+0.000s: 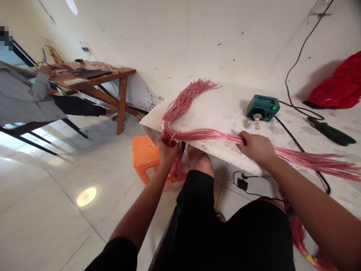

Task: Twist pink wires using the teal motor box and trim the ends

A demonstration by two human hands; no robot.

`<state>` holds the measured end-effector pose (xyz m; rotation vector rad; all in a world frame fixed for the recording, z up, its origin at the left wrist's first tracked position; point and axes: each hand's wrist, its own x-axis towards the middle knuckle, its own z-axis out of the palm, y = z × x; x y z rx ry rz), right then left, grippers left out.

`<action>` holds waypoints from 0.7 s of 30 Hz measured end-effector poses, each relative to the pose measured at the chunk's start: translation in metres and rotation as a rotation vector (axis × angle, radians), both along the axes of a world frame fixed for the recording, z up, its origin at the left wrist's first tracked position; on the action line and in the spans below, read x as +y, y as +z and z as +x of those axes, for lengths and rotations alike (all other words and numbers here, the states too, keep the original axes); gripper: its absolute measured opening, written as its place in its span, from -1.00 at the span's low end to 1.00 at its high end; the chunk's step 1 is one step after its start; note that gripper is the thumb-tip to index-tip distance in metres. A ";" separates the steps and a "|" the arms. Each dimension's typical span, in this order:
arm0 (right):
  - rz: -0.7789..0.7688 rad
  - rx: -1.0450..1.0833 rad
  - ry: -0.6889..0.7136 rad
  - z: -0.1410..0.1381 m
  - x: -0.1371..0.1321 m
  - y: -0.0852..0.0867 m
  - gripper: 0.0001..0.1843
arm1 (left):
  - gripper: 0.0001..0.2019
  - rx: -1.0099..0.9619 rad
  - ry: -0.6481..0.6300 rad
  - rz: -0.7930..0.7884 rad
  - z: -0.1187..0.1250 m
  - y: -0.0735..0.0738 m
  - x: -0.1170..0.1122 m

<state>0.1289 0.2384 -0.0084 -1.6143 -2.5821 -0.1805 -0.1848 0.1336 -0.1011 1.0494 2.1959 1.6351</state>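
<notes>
– Where did the pink strands [207, 134] lie?
– Across the pale tabletop [225, 101], some hanging off its edge.
– Held how?
– The left hand [168, 153] clutched them there; the right hand [258, 148] gripped them farther along.

The place looked like a small workshop: bundled strands [208, 134], a corded machine [263, 107] and a hand tool [334, 132] lay on one table [222, 107]; a person [22, 94] sat at a wooden bench [122, 99].

We see an orange stool [145, 152] on the tiled floor [64, 222]. To our left, a person in grey [22, 96] sits at a wooden table [122, 101]; to our right lies a red bundle [338, 86].
</notes>
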 end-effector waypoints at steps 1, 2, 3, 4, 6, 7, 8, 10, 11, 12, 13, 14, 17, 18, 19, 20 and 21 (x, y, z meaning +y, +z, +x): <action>-0.006 -0.006 -0.016 -0.003 0.004 0.000 -0.66 | -0.30 -0.029 0.016 -0.013 -0.001 -0.001 0.004; -0.011 -0.004 -0.037 -0.005 0.008 0.001 -0.66 | -0.35 -0.052 0.032 -0.029 -0.002 -0.001 0.007; -0.012 0.007 -0.064 -0.008 0.011 0.000 -0.66 | -0.42 -0.071 0.045 -0.048 -0.003 -0.002 0.010; -0.008 0.024 -0.093 -0.011 0.014 -0.001 -0.66 | -0.50 -0.086 0.056 -0.067 -0.005 -0.003 0.012; 0.004 0.063 -0.135 -0.014 0.017 -0.003 -0.66 | -0.64 -0.105 0.074 -0.104 -0.007 -0.004 0.016; 0.008 0.080 -0.145 -0.015 0.018 -0.005 -0.66 | -0.66 -0.112 0.081 -0.119 -0.008 -0.004 0.017; 0.010 0.094 -0.148 -0.015 0.017 -0.006 -0.66 | -0.67 -0.117 0.087 -0.131 -0.008 -0.005 0.018; 0.005 0.113 -0.137 -0.014 0.016 -0.007 -0.66 | -0.66 -0.127 0.097 -0.142 -0.006 -0.004 0.019; -0.004 0.115 -0.129 -0.014 0.015 -0.006 -0.65 | -0.65 -0.131 0.101 -0.142 -0.005 -0.003 0.019; -0.015 0.115 -0.121 -0.013 0.014 -0.005 -0.64 | -0.65 -0.135 0.105 -0.139 -0.003 -0.001 0.018; -0.025 0.116 -0.114 -0.013 0.013 -0.005 -0.63 | -0.65 -0.135 0.107 -0.132 -0.001 0.000 0.018; -0.039 0.115 -0.109 -0.012 0.013 -0.004 -0.62 | -0.65 -0.136 0.106 -0.128 0.000 0.002 0.017; -0.065 0.120 -0.109 -0.012 0.014 -0.004 -0.61 | -0.66 -0.126 0.090 -0.115 0.002 0.007 0.017; -0.067 0.121 -0.109 -0.013 0.015 -0.005 -0.61 | -0.66 -0.120 0.086 -0.119 0.001 0.009 0.017; -0.068 0.119 -0.110 -0.013 0.015 -0.005 -0.61 | -0.66 -0.113 0.083 -0.125 0.000 0.010 0.018; -0.064 0.119 -0.106 -0.013 0.015 -0.006 -0.62 | -0.66 -0.106 0.079 -0.136 -0.001 0.012 0.018; -0.055 0.122 -0.100 -0.014 0.015 -0.006 -0.62 | -0.66 -0.097 0.074 -0.149 -0.004 0.014 0.019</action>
